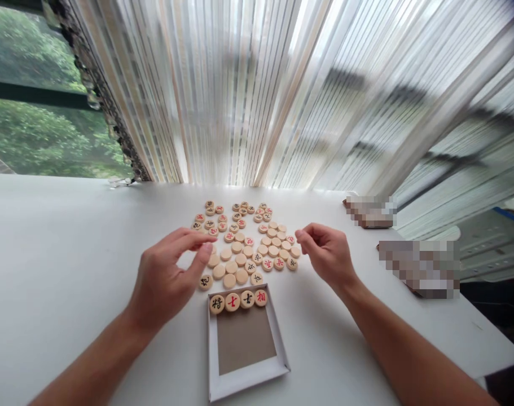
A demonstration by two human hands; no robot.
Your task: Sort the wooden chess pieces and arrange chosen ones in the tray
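Observation:
Round wooden Chinese chess pieces [241, 260] lie spread over the white table, some showing red or black characters and others blank side up. In a shallow white box [248, 389] at the front, a row of pieces, black and red, stands along the far edge, including a red-marked piece [261, 298] at the right end. My left hand [167, 276] hovers over the left side of the spread, thumb and fingers apart, nothing seen between them. On the right side, my right hand [326, 251] is closed beside a red-marked piece [290, 239]; anything inside its curled fingers is hidden.
A striped string curtain [223, 101] hangs behind the table, with a window at the left. Two blurred-out objects, one brownish [367, 213] and a larger one [417, 270], lie by the right edge of the white table [49, 270].

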